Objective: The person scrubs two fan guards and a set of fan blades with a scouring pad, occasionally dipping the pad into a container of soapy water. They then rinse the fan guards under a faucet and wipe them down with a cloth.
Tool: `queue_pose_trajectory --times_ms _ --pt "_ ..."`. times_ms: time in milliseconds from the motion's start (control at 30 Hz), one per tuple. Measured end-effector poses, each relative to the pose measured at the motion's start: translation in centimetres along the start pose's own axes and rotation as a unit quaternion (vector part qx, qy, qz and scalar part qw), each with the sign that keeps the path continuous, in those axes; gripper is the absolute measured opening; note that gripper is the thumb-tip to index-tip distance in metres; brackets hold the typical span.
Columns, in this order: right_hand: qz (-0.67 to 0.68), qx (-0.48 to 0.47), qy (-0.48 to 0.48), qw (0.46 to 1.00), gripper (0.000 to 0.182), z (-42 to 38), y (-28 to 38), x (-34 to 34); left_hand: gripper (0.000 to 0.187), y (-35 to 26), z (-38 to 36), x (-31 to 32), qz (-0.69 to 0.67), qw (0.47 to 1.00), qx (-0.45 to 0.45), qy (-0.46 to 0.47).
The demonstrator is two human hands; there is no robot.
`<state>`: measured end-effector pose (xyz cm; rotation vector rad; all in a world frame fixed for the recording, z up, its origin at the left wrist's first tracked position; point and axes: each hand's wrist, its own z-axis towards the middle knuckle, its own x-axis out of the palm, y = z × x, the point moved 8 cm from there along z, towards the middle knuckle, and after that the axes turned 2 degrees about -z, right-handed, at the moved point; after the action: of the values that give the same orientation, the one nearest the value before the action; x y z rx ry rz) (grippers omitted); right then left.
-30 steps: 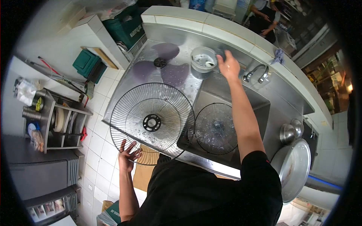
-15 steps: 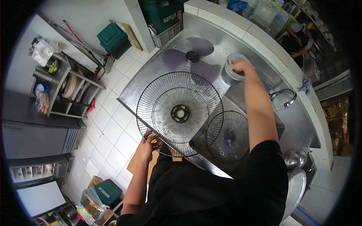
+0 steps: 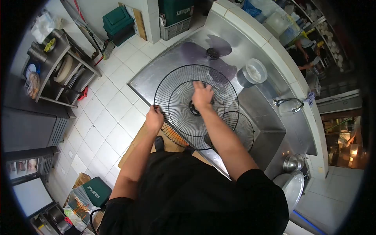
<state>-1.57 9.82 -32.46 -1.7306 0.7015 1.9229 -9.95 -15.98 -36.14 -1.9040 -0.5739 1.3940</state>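
A round black wire fan grille [image 3: 178,127] is held tilted over the front edge of the metal counter. My left hand [image 3: 155,118] is closed round its rim at the left. Against the wires above the hub presses my right hand [image 3: 202,96], fingers bent and slightly blurred; whatever lies under them is hidden. A second fan grille [image 3: 246,133] lies in the sink, partly covered by my right arm and the first grille. Behind them, a purple fan blade [image 3: 220,45] rests on the wet counter. A clear bucket of cloudy water [image 3: 251,73] stands at the sink's far side.
A tap [image 3: 289,103] juts over the sink basin [image 3: 266,141] at the right. Metal bowls [image 3: 293,163] sit beyond the basin. A tiled ledge [image 3: 270,51] curves behind the counter. Cardboard [image 3: 135,147] lies on the floor by my feet. Another person's arm [image 3: 303,51] shows beyond the ledge.
My right hand has come out of the bucket and onto the grille's wires. My left hand now grips the rim higher up, and the view has shifted.
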Motion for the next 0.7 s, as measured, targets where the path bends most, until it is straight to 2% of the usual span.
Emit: queue_pose_trajectory --times_ms 33,100,133,200,233,267,333,367,433,467,500,533,600,633,667,700 --pt "0.022 -0.059 -0.033 0.997 0.059 -1.4 2.8 -0.1 0.020 -0.1 -0.1 0.2 0.000 1.000 -0.007 -0.018" --pt "0.045 -0.211 0.024 0.976 0.046 -6.2 8.2 0.3 0.021 -0.2 0.1 0.3 0.008 0.999 -0.029 -0.022" --pt "0.053 -0.294 -0.009 0.954 0.052 -9.5 10.2 0.8 0.022 0.0 0.2 0.7 0.013 0.999 -0.030 -0.023" --pt "0.036 -0.386 -0.049 0.920 0.047 -12.5 9.3 0.0 0.023 -0.1 0.3 0.7 0.007 1.000 -0.029 0.001" --pt "0.098 -0.249 0.063 0.962 0.044 -9.5 7.0 -1.1 0.023 -0.3 0.4 0.6 0.009 0.999 -0.029 0.018" --pt "0.157 -0.098 0.176 0.967 0.041 -7.0 4.6 -2.0 0.023 -0.3 0.5 0.3 0.003 0.999 -0.035 0.023" --pt "0.043 -0.152 -0.076 0.984 0.034 -3.3 1.6 -1.9 0.024 -2.0 0.9 0.0 0.001 0.999 0.031 0.041" --pt "0.036 -0.151 -0.074 0.985 0.034 -3.7 1.8 -0.1 0.023 -2.6 0.9 -0.1 0.008 0.998 0.037 0.042" --pt "0.023 -0.084 -0.088 0.992 0.027 -4.4 3.0 2.5 0.022 -2.1 1.2 0.5 0.007 0.998 0.040 0.041" --pt "0.127 0.019 0.015 0.992 0.031 -6.4 3.1 4.8 0.020 -2.1 2.0 0.7 0.008 0.999 0.040 0.030" --pt "0.022 -0.306 -0.118 0.944 0.031 -10.9 8.9 0.3 0.019 -2.0 2.2 1.0 0.005 0.998 0.049 0.034" --pt "0.018 -0.309 -0.120 0.943 0.031 -10.1 8.6 -0.4 0.019 -2.3 2.6 0.8 0.000 0.998 0.050 0.032" --pt "-0.044 -0.284 -0.047 0.957 0.036 -8.4 6.5 -0.9 0.020 -2.1 2.3 1.0 -0.016 0.997 0.051 0.057" --pt "-0.044 -0.143 -0.017 0.989 0.039 -6.1 4.0 -2.1 0.020 -2.1 2.4 1.2 -0.018 0.997 0.054 0.051" --pt "-0.074 -0.007 -0.032 0.997 0.042 -4.3 0.8 -2.0 0.020 -1.9 2.2 1.4 -0.018 0.997 0.054 0.055" --pt "-0.042 0.086 -0.037 0.995 0.046 -3.4 -1.3 -2.3 0.020 -1.9 1.9 1.4 -0.019 0.997 0.064 0.050"
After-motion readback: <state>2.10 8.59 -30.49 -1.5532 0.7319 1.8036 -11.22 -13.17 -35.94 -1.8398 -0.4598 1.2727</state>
